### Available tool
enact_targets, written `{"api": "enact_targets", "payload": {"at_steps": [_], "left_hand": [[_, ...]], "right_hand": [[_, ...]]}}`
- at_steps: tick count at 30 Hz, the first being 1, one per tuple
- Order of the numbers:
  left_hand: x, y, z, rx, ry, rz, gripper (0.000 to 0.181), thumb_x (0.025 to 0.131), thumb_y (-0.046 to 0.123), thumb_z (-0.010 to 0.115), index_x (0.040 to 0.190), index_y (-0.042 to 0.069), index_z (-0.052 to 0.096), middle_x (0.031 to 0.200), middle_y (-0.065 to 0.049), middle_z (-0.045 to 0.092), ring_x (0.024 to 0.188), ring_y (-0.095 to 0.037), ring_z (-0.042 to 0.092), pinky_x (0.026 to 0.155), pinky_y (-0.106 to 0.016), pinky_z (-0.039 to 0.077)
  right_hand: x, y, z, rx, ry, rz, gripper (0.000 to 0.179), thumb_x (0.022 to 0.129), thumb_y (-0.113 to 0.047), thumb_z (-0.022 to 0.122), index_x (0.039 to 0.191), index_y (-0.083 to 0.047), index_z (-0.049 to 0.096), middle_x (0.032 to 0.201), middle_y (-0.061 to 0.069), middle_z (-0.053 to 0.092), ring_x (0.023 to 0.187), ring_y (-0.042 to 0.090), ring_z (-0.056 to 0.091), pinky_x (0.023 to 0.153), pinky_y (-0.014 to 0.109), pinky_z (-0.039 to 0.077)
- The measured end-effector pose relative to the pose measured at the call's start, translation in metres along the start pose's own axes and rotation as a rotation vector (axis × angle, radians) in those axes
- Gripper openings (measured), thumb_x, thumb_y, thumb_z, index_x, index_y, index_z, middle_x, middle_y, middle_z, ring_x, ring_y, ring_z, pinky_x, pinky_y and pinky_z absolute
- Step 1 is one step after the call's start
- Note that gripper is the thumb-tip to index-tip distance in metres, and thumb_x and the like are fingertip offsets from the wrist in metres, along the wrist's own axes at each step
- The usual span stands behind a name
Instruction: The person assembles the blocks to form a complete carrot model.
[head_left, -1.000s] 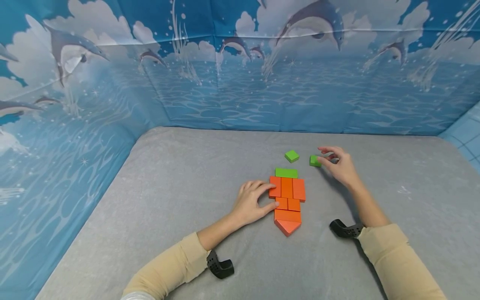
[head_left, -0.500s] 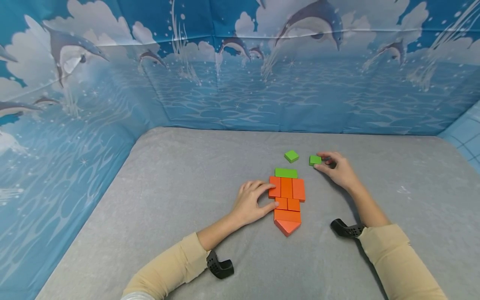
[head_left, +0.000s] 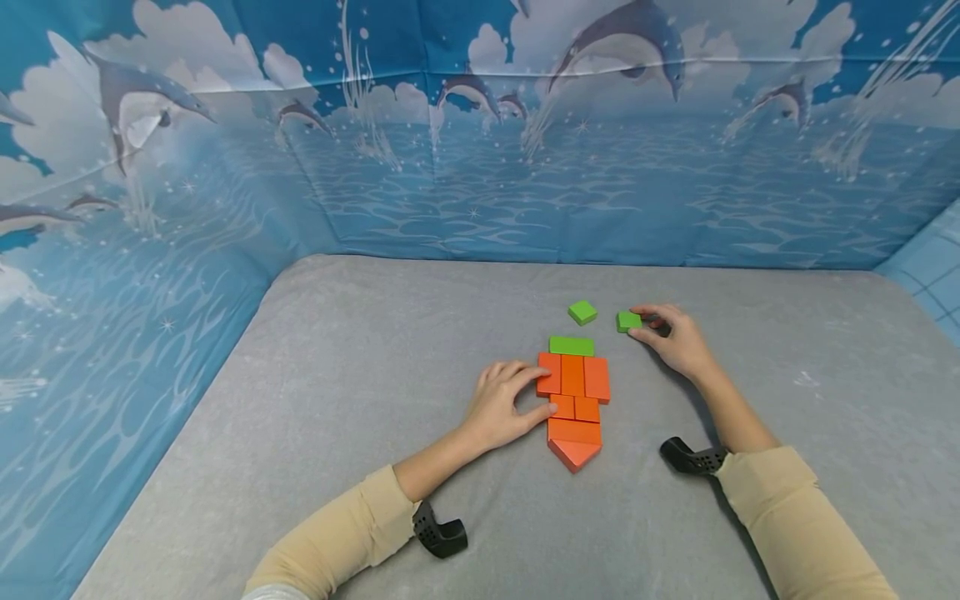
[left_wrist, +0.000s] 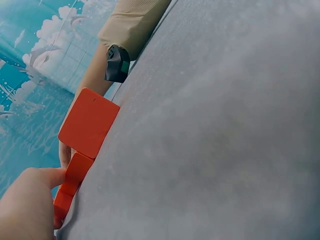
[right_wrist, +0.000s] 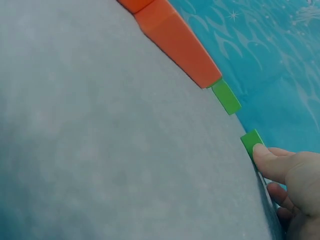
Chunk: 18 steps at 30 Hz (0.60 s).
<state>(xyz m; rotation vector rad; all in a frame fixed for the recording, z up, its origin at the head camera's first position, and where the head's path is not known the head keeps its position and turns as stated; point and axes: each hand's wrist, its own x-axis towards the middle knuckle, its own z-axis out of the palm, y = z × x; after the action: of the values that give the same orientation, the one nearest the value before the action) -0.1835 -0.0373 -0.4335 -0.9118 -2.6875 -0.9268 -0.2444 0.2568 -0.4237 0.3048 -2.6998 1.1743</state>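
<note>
Orange blocks lie flat and edge to edge in a column: three upright rectangles (head_left: 572, 376), two small blocks (head_left: 587, 408) below, then a wide block (head_left: 573, 430) and a triangle (head_left: 574, 454). A green rectangular block (head_left: 572, 346) adjoins the top. My left hand (head_left: 498, 408) rests at the column's left side, its thumb and a fingertip touching the orange edges. Off to the upper right, my right hand (head_left: 675, 340) pinches a small green block (head_left: 628, 322) between thumb and finger, low over the grey surface. In the right wrist view, the thumb covers part of this green block (right_wrist: 249, 142).
Another small green block (head_left: 582, 312) lies turned at an angle above the column. Grey cloth (head_left: 360, 358) covers the surface. A blue dolphin-print curtain (head_left: 480, 192) rises along the back and left. Black wrist mounts (head_left: 440, 533) jut from both sleeves.
The right thumb and finger have closed onto the small green block, which has shifted very slightly left. The left hand and the orange blocks have stayed in place.
</note>
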Motion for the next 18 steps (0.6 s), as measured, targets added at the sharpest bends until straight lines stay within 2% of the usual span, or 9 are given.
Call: {"api": "enact_targets", "payload": {"at_steps": [4,10,18], "left_hand": [[0.000,0.001,0.000,-0.011,-0.002,-0.001,0.046,0.081,0.042,0.065,0.121,0.019,0.058,0.116,-0.001,0.056,0.109,-0.019,0.044,0.097,-0.041,0.029],[-0.001,0.000,0.001,-0.004,0.033,0.032,0.045,0.083,0.043,0.062,0.119,0.016,0.059,0.114,-0.003,0.056,0.107,-0.020,0.045,0.094,-0.041,0.030],[-0.001,0.001,-0.001,-0.009,0.007,0.010,0.046,0.082,0.042,0.064,0.121,0.018,0.058,0.116,-0.002,0.056,0.109,-0.020,0.045,0.097,-0.042,0.029]], "right_hand": [[0.000,0.000,0.000,-0.001,-0.009,-0.006,0.035,0.088,-0.011,0.062,0.119,0.003,0.056,0.110,0.025,0.052,0.094,0.035,0.047,0.079,0.049,0.037],[0.000,-0.002,0.003,-0.006,-0.009,0.038,0.046,0.086,-0.020,0.065,0.123,0.004,0.052,0.115,0.026,0.050,0.099,0.038,0.047,0.083,0.052,0.037],[0.001,-0.009,0.016,-0.063,0.108,0.033,0.043,0.081,-0.018,0.070,0.113,0.007,0.055,0.102,0.026,0.052,0.093,0.038,0.048,0.081,0.051,0.039]]}}
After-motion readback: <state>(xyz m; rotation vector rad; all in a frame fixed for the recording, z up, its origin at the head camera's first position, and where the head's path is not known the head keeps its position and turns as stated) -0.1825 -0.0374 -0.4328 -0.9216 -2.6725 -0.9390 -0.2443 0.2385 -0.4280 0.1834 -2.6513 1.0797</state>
